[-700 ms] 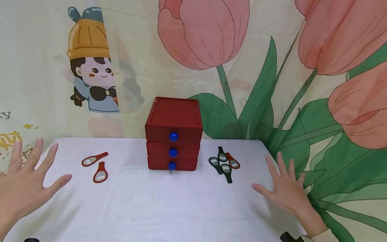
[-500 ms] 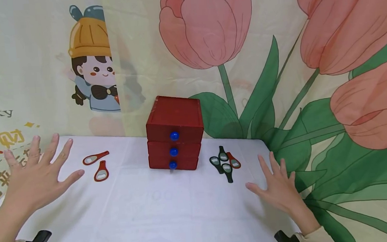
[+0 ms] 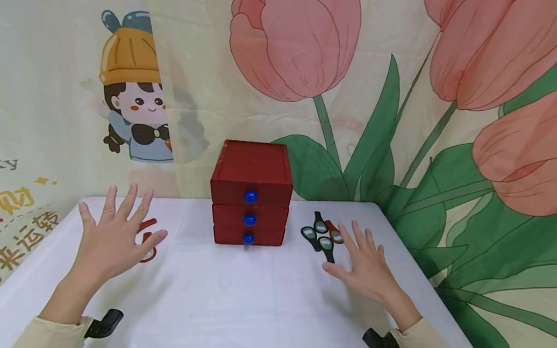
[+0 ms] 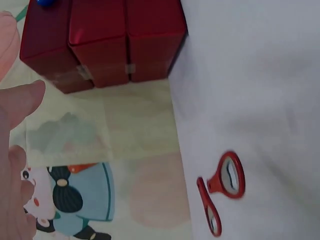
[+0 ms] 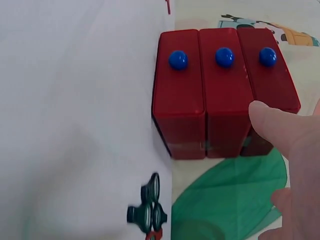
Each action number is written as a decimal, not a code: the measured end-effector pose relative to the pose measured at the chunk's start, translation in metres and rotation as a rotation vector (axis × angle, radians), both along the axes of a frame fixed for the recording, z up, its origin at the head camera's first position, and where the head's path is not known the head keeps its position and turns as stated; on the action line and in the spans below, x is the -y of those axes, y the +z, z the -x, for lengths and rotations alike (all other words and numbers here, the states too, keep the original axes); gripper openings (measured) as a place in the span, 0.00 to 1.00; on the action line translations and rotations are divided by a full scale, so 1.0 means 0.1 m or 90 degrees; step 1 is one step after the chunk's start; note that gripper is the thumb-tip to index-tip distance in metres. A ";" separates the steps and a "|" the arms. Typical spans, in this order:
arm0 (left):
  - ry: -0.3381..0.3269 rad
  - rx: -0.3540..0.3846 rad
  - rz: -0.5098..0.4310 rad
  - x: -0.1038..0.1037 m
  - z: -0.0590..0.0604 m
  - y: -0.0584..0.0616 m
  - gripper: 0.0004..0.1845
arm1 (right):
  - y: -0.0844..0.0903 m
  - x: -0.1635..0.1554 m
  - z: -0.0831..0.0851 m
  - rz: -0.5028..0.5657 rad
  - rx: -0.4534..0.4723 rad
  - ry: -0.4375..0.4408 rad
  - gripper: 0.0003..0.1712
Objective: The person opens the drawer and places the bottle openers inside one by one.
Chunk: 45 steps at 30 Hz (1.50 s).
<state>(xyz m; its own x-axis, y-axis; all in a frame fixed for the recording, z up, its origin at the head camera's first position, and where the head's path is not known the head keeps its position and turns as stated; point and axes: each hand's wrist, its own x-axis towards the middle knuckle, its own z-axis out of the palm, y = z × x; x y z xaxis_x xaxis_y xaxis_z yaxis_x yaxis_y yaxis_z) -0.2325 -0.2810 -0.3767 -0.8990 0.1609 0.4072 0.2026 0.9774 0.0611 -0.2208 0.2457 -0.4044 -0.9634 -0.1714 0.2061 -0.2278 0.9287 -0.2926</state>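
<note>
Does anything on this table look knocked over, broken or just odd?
Nothing is damaged or spilled. The red drawer box stands upright with all three drawers shut. The dark openers lie in a loose overlapping pile with one red one among them; two red openers lie apart at the left.

At the centre of the head view the red drawer box point(image 3: 252, 192) looks like painted wood with a dull satin sheen and worn pale spots, and its round blue knobs point(image 3: 250, 196) are smooth, glossy plastic. The white tablecloth point(image 3: 229, 307) is matt cloth with soft creases. The red openers point(image 4: 223, 192) and dark openers point(image 3: 322, 234) look like smooth plastic around shiny metal-looking centres.
</note>
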 end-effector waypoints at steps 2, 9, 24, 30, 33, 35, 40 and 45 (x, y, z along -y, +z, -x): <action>-0.009 0.003 -0.021 -0.11 0.06 0.02 0.54 | 0.00 0.06 0.03 0.011 0.003 0.007 0.60; -0.038 0.039 -0.077 -0.47 0.24 0.09 0.53 | -0.01 0.29 0.15 0.049 0.018 0.052 0.56; -0.081 0.124 -0.326 -1.08 0.57 0.18 0.50 | 0.05 0.80 0.23 0.139 0.054 0.110 0.51; -0.104 0.113 -0.488 -1.30 0.69 0.20 0.48 | 0.08 0.97 0.28 0.160 0.067 0.128 0.49; -0.118 0.103 -0.571 -1.41 0.74 0.23 0.47 | 0.11 1.04 0.30 0.181 0.074 0.143 0.48; -0.125 0.098 -0.623 -1.47 0.77 0.25 0.46 | 0.13 1.09 0.32 0.203 0.080 0.157 0.47; -0.127 0.096 -0.708 -1.55 0.82 0.27 0.43 | 0.22 1.19 0.39 0.291 0.122 0.201 0.44; -0.129 0.110 -0.771 -1.51 0.91 0.28 0.41 | 0.33 1.32 0.47 0.406 0.204 0.207 0.41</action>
